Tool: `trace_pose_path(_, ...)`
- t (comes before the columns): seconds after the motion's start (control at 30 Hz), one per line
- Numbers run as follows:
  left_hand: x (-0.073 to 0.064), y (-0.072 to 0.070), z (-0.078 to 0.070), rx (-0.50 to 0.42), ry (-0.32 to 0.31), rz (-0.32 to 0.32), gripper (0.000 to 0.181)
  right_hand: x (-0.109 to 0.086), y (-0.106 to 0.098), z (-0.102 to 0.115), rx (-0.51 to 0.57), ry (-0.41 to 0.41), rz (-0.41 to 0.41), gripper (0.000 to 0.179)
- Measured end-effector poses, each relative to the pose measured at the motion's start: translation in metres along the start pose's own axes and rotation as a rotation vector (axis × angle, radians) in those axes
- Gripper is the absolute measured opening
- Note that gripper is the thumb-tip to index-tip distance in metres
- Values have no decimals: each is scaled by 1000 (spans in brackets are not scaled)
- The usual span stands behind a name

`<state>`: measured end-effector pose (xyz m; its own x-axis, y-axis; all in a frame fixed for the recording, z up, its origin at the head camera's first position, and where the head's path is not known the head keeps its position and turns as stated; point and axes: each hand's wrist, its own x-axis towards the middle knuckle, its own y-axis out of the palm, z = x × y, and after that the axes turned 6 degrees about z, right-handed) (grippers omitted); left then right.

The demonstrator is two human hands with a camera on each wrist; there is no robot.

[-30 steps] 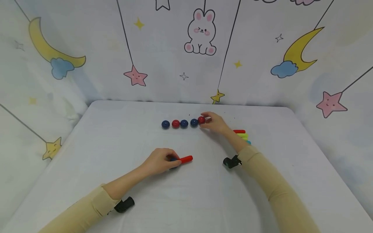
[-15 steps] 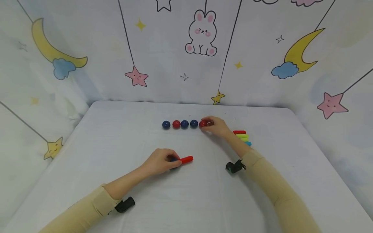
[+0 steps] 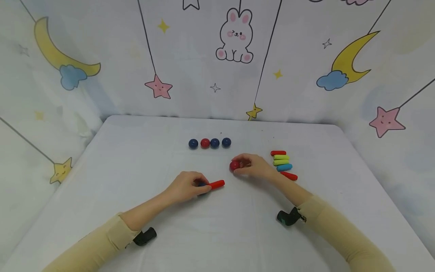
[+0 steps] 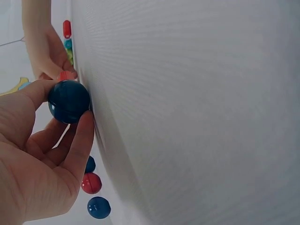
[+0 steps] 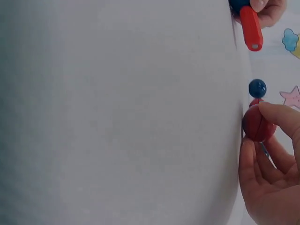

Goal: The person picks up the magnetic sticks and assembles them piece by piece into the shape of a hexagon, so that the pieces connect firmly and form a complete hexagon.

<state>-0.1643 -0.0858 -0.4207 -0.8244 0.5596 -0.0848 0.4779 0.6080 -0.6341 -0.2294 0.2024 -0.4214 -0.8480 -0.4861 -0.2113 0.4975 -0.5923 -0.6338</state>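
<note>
My left hand (image 3: 185,187) pinches a dark blue ball (image 4: 69,101) low over the table, with a red stick (image 3: 216,184) joined to or touching the ball's far side and pointing right. My right hand (image 3: 255,166) grips a red ball (image 3: 234,166) between thumb and fingers, just right of the red stick's free end and apart from it. In the right wrist view, the red ball (image 5: 258,123) shows a dark seam line, and the hexagonal red stick (image 5: 251,29) stands out from the blue ball. Fingers partly hide the blue ball in the head view.
Behind the hands, a row holds a blue ball (image 3: 193,143), a red ball (image 3: 205,143) and two more blue balls (image 3: 215,143). Several short sticks lie at right: red (image 3: 278,153), yellow-green (image 3: 281,162), blue (image 3: 284,167) and red (image 3: 289,176). White cloth covers the table (image 3: 142,151).
My right hand has taken the red ball from the row's right end and brought it nearer, towards the red stick. The left hand has stayed in place with its blue ball.
</note>
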Motion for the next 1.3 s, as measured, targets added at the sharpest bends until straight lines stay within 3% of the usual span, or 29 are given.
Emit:
trace_pose_path(0.43, 2, -2, -3, 3, -7, 9, 11, -20, 21, 9, 40, -108, 96, 41)
trace_pose_path(0.87, 4, -1, -4, 10, 4, 17, 12, -24, 25, 14, 40, -122, 107, 39)
trace_pose_path(1.13, 18, 5, -11, 81, 81, 37, 20, -25, 25, 14, 53, -116, 107, 39)
trace_pose_path(1.3, 31, 10, -16, 65, 87, 63, 28, -24, 26, 14, 71, -112, 121, 41)
